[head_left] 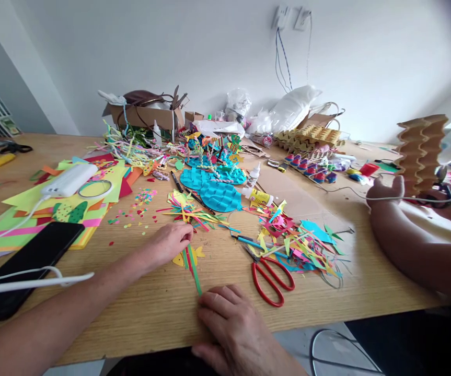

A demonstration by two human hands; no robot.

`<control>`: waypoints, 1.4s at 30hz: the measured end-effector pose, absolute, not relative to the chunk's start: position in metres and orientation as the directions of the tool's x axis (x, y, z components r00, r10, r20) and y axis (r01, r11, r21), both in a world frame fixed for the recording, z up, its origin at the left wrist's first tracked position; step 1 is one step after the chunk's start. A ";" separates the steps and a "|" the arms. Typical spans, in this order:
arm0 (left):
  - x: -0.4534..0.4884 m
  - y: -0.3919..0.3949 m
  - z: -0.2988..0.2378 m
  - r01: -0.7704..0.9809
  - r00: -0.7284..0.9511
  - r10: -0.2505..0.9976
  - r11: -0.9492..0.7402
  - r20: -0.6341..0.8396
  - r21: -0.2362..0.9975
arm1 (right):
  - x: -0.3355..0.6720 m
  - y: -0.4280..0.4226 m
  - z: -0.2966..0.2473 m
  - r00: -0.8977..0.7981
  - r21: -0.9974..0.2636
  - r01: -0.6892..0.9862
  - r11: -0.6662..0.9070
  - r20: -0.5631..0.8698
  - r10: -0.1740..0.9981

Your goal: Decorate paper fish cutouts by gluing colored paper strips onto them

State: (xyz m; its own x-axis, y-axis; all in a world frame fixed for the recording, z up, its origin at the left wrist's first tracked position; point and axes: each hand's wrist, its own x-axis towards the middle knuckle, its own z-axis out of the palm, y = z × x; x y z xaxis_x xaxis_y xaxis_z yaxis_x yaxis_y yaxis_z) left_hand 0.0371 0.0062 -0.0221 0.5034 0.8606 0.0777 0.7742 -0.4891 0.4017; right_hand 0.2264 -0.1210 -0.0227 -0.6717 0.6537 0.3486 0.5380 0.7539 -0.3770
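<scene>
Left hand [178, 240] curled, right hand [229, 324] palm-down, green strip [195, 272] between

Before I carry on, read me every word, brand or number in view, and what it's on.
No text can be read with certainty.
Yellow-labelled bottle: print too small and blurred.
Small white bottle: label too small.
Round red-and-white item: any marking too blurred.
Green paper strip: no lettering shows.
</scene>
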 end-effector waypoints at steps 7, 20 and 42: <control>0.031 -0.029 -0.005 0.737 0.578 0.797 -0.601 0.174 0.307 | 0.247 -0.103 0.011 -0.501 -0.583 0.588 0.561 0.282 0.818; 0.032 -0.095 -0.032 0.581 0.740 0.475 -0.808 0.477 -0.097 | 0.207 -0.033 0.014 -0.549 -0.442 0.765 0.469 -0.065 0.834; 0.034 -0.102 -0.044 0.624 0.697 0.532 -0.780 0.481 -0.041 | 0.184 -0.003 0.010 -0.547 -0.220 0.830 0.512 -0.146 0.824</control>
